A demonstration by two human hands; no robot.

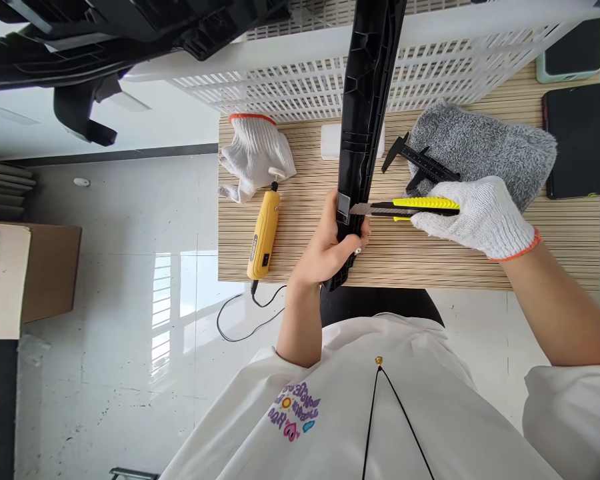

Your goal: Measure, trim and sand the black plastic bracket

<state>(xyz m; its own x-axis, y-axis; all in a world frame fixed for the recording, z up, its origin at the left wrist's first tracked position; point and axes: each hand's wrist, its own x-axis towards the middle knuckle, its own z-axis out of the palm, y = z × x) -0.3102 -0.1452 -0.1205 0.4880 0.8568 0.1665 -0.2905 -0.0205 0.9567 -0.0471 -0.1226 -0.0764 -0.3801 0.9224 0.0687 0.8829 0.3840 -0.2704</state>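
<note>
My bare left hand (325,250) is wrapped round the lower end of a long black plastic trim piece (364,100), which reaches up past the top of the view. In my right hand (480,213), covered by a white knit glove with an orange cuff, is a yellow and black utility knife (425,205). Its blade is out and points left, with the tip at the edge of the trim piece, just above my left thumb. Whether the blade touches the plastic or hovers over it, I cannot tell.
A white plastic basket (300,80) stands behind. On the striped table (300,260) lie a white glove (257,153), a yellow rotary tool (264,233) with a cord, a grey cloth (505,143), a black caliper (425,163) and a black phone (577,140). Black plastic parts (130,33) overhang the upper left.
</note>
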